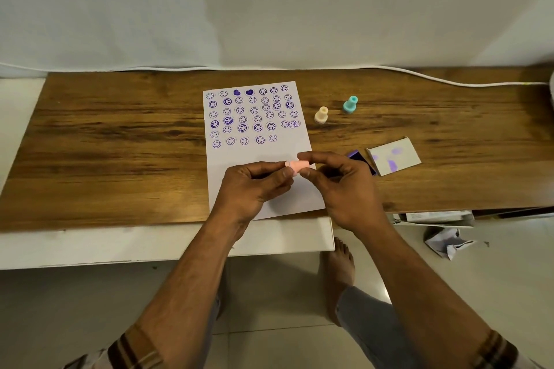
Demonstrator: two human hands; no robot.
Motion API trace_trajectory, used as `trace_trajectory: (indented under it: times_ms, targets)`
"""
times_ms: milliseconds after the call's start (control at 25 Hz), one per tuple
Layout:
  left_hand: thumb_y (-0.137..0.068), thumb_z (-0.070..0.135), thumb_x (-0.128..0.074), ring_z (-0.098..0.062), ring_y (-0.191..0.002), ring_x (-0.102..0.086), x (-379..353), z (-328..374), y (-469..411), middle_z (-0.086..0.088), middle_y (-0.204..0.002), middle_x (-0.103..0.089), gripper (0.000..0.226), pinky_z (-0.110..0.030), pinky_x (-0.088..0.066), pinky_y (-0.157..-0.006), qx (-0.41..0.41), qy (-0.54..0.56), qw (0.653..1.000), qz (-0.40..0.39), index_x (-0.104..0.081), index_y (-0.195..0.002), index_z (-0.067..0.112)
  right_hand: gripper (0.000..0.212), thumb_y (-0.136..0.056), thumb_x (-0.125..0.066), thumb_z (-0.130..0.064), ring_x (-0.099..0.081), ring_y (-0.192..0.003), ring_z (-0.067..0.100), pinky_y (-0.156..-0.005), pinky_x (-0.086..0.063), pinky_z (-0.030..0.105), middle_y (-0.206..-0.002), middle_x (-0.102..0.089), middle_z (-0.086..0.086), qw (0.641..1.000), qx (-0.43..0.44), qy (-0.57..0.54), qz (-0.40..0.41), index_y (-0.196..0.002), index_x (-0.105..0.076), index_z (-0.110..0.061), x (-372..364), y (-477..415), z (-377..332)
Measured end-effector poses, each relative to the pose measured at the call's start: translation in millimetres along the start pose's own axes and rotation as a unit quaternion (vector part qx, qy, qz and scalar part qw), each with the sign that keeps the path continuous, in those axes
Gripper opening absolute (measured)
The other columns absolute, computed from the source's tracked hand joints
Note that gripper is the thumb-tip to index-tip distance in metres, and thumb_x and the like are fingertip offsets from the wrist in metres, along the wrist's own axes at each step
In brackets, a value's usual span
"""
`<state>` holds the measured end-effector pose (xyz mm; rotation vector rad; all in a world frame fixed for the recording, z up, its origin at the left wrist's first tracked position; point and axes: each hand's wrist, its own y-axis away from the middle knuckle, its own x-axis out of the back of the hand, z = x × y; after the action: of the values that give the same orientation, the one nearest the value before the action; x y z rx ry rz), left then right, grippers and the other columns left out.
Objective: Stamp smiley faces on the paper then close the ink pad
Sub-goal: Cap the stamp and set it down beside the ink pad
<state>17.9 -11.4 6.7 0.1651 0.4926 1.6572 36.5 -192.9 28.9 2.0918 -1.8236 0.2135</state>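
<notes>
Over the lower part of the paper (257, 159), I am seeing both hands meeting on a pink stamp (297, 165) lying sideways in the air. Left hand (254, 186) is pinching one end, right hand (344, 186) is pinching the other. Rows of purple smileys are filling the sheet's upper half. Ink pad (361, 160) is sitting open just right of the paper, its stained lid (394, 160) beside it. Cream stamp (321, 115) and teal stamp (350, 104) are standing upright farther back on the table (120, 144).

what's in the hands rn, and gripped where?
Pink stamp, lying sideways above the paper: left hand pinches one end, right hand the other.
</notes>
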Motion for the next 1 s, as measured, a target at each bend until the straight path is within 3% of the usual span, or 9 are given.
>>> trace_trajectory:
  times_ms: [200,280,360,440,560,800,1000]
  targets:
    - [-0.071,0.027,-0.084,-0.029,-0.096,-0.08,4,-1,-2,-0.009,-0.103,-0.083,0.041,-0.034,-0.064,-0.087,-0.003,0.007,1.0,0.0,-0.082,-0.108,0.011,0.027,-0.086,-0.08,-0.028,-0.065,-0.09,0.001,-0.071,-0.049,0.006,-0.096,-0.073,-0.026,1.0,0.001,-0.012,-0.018,-0.104,-0.072,-0.046,-2,-3,-2]
    - [-0.073,0.031,-0.083,-0.027,-0.098,-0.079,4,0,-2,-0.008,-0.107,-0.082,0.044,-0.034,-0.064,-0.088,-0.01,0.003,1.0,0.011,-0.08,-0.113,0.013,0.027,-0.085,-0.083,-0.032,-0.065,-0.091,-0.001,-0.069,-0.049,0.007,-0.095,-0.071,-0.031,1.0,0.027,0.007,0.011,-0.106,-0.072,-0.043,0,-8,-4]
    - [-0.078,0.032,-0.083,-0.025,-0.101,-0.078,5,-2,-5,-0.006,-0.113,-0.08,0.038,-0.036,-0.064,-0.089,-0.027,-0.02,0.998,0.059,-0.08,-0.113,0.02,0.028,-0.083,-0.084,-0.042,-0.066,-0.09,0.005,-0.066,-0.053,0.014,-0.098,-0.07,-0.027,0.994,0.04,0.047,0.095,-0.106,-0.069,-0.038,5,-17,-3]
    - [-0.083,0.023,-0.083,-0.024,-0.101,-0.077,8,-4,-8,-0.005,-0.114,-0.079,0.028,-0.04,-0.064,-0.088,-0.047,-0.048,0.992,0.106,-0.078,-0.111,0.026,0.026,-0.085,-0.081,-0.047,-0.064,-0.093,0.01,-0.072,-0.057,0.027,-0.101,-0.068,-0.024,0.977,0.038,0.126,0.167,-0.105,-0.068,-0.037,13,-26,3]
    - [-0.088,0.012,-0.079,-0.025,-0.1,-0.076,12,-7,-10,-0.009,-0.107,-0.078,0.026,-0.046,-0.065,-0.087,-0.06,-0.06,0.988,0.129,-0.077,-0.111,0.024,0.02,-0.091,-0.078,-0.037,-0.061,-0.104,0.014,-0.083,-0.06,0.041,-0.107,-0.066,-0.018,0.955,0.053,0.218,0.193,-0.11,-0.071,-0.032,21,-37,17]
    - [-0.089,0.007,-0.077,-0.025,-0.096,-0.076,15,-8,-12,-0.009,-0.101,-0.078,0.026,-0.047,-0.065,-0.085,-0.078,-0.072,0.985,0.136,-0.077,-0.108,0.024,0.027,-0.093,-0.076,-0.034,-0.057,-0.114,0.017,-0.086,-0.053,0.037,-0.122,-0.071,-0.006,0.943,0.062,0.272,0.179,-0.119,-0.072,-0.026,17,-50,39]
    - [-0.091,0.005,-0.075,-0.024,-0.093,-0.076,18,-7,-12,-0.005,-0.098,-0.077,0.025,-0.044,-0.066,-0.081,-0.087,-0.073,0.983,0.147,-0.077,-0.108,0.024,0.017,-0.09,-0.078,-0.035,-0.051,-0.102,0.01,-0.075,-0.044,0.03,-0.107,-0.072,-0.012,0.942,0.057,0.282,0.172,-0.101,-0.067,-0.03,18,-50,44]
